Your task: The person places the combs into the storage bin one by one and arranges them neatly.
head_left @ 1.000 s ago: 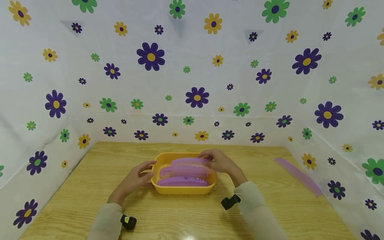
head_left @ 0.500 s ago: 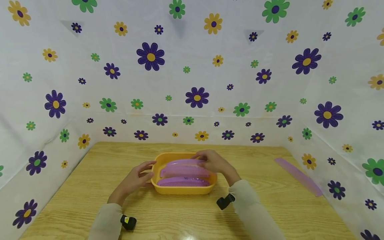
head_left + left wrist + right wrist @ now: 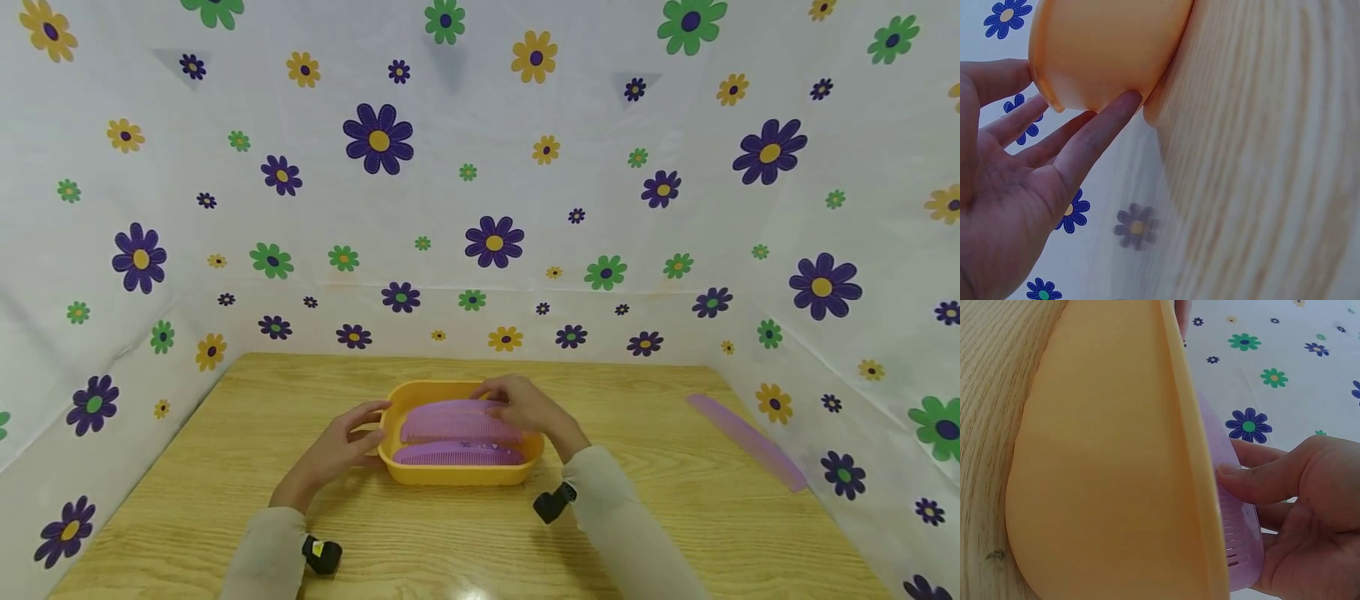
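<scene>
A yellow plastic basket (image 3: 461,476) sits on the table with purple combs in it. My left hand (image 3: 337,446) rests its outstretched fingers against the basket's left end; in the left wrist view its fingertips touch the outer wall. Inside, a darker purple comb (image 3: 459,455) lies along the front, teeth toward me, with a lighter comb (image 3: 459,429) behind it. At the back right, my right hand (image 3: 519,407) pinches a light purple comb (image 3: 1246,553) between thumb and fingers. The basket wall hides part of that comb in the right wrist view.
Another purple comb (image 3: 746,442) lies slanted on the wooden table (image 3: 600,533) at the far right, beside the side cloth. White flower-print cloth (image 3: 480,192) encloses the back and both sides. Each wrist carries a black camera (image 3: 555,502).
My right hand has moved a little left with the comb, which now lies lower and further left, close behind the lighter comb. The left hand stays at the basket's end.
</scene>
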Action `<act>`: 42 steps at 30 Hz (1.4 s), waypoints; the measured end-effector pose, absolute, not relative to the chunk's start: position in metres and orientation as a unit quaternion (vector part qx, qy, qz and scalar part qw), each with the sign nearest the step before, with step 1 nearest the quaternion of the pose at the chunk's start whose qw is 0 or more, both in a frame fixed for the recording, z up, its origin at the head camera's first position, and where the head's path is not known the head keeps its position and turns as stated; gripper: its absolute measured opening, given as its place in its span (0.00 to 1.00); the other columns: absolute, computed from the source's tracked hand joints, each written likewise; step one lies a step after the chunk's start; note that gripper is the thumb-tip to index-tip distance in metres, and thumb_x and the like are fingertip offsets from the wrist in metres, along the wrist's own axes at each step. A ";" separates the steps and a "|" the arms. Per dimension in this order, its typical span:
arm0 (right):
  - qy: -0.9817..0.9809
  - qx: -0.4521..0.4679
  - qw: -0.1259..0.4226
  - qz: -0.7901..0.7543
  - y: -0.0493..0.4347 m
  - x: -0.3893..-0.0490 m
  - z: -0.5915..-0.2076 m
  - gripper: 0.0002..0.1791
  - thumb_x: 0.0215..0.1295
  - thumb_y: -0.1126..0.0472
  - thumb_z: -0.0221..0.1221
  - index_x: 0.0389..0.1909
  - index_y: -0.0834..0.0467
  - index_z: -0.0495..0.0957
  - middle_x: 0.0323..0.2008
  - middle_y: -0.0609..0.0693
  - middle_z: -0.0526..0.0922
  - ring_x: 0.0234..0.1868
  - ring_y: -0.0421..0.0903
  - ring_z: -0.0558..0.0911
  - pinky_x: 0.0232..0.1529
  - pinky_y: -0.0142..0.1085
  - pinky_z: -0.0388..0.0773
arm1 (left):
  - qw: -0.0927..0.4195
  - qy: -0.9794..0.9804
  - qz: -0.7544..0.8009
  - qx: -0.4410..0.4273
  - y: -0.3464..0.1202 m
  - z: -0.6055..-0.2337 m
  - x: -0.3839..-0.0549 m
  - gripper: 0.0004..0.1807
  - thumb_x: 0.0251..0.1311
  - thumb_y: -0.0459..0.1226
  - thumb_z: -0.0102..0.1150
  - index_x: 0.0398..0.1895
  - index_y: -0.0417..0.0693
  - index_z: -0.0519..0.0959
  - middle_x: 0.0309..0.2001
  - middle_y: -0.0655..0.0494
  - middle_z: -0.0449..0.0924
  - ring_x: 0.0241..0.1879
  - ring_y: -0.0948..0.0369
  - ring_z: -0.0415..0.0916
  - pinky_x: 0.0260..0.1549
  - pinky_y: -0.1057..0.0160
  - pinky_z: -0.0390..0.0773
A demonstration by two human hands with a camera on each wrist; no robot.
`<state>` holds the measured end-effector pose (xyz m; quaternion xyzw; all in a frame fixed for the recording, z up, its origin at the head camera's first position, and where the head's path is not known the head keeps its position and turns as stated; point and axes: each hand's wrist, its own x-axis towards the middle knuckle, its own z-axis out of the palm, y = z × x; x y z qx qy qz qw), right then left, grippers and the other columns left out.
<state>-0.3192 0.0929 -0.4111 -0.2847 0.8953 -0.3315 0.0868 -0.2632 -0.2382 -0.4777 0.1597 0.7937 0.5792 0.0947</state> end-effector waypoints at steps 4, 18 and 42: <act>0.897 -0.280 0.088 -0.330 0.089 -0.321 -0.413 0.17 0.71 0.73 0.57 0.55 0.56 0.85 0.51 0.55 0.86 0.45 0.46 0.80 0.59 0.45 0.84 | 0.092 0.794 0.579 0.160 -0.239 -0.478 -0.263 0.30 0.77 0.39 0.53 0.78 0.44 0.61 0.78 0.30 0.56 0.70 0.32 0.69 0.51 0.50 0.88; 0.892 -0.280 0.091 -0.344 0.080 -0.325 -0.420 0.18 0.69 0.75 0.58 0.55 0.57 0.85 0.49 0.55 0.86 0.43 0.47 0.79 0.57 0.44 0.85 | 0.089 0.785 0.588 0.175 -0.240 -0.481 -0.265 0.31 0.77 0.37 0.53 0.78 0.41 0.59 0.76 0.26 0.56 0.69 0.30 0.69 0.49 0.51 0.89; 0.911 -0.237 0.098 -0.323 0.077 -0.332 -0.434 0.22 0.67 0.76 0.58 0.56 0.54 0.85 0.49 0.54 0.86 0.45 0.48 0.80 0.57 0.44 0.85 | 0.095 0.793 0.581 0.159 -0.239 -0.477 -0.263 0.31 0.77 0.37 0.53 0.79 0.41 0.59 0.78 0.29 0.55 0.71 0.31 0.68 0.51 0.50 0.88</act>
